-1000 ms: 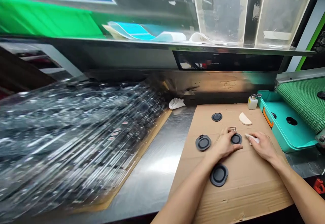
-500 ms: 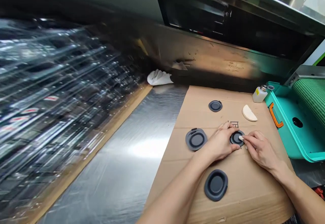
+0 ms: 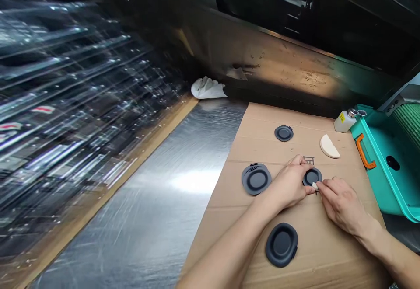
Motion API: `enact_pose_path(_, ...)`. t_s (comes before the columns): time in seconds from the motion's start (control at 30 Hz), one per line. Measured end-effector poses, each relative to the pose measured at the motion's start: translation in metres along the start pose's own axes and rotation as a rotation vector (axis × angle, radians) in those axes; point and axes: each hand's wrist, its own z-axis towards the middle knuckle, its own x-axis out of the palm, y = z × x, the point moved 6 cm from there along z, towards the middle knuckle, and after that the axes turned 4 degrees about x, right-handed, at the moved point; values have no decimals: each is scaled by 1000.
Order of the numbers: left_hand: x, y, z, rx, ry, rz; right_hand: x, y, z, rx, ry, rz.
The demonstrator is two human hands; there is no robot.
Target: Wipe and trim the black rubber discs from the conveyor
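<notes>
My left hand (image 3: 297, 179) grips the rim of a small dark round dished part (image 3: 312, 176) lying on the cardboard sheet (image 3: 226, 219). Pinched in the fingertips of my right hand (image 3: 339, 199) is a small white piece of wiping material (image 3: 315, 186), pressed at the part's lower right rim. Three similar dark parts lie around them: one at the back (image 3: 284, 133), one to the left (image 3: 256, 179), one nearer me (image 3: 281, 244). A cream half-round pad (image 3: 329, 146) rests beyond my right hand.
A small white bottle with a metal cap (image 3: 344, 121) stands by a teal bin (image 3: 377, 184) with an orange handle (image 3: 365, 151). On the left are plastic-wrapped stacked goods (image 3: 82, 118) along a bare metal surface (image 3: 157, 201). A crumpled white glove or cloth (image 3: 208, 88) lies at the back.
The white piece in my right hand has moved from the part's right face down to its lower right rim. My left hand keeps its hold. The camera view has shifted slightly.
</notes>
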Motion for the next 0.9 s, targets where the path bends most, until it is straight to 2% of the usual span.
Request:
enact_pose_path(0.17, 0, 2, 1, -20, -4, -15, -5, -25, 15, 178, -67, 275)
enact_pose_path(0.37, 1, 2, 1, -16, -4, -14, 2, -10, 21, 82, 150, 138)
enact_pose_path(0.5, 3, 2, 1, -21, 4, 6, 1, -11, 26, 98, 124, 77)
enact_pose_path(0.63, 3, 2, 2, 2, -9, 10, 2, -11, 26, 66, 130, 157)
enact_pose_path(0.9, 4, 2, 2, 7, -3, 40, 1, -14, 24, 90, 91, 179)
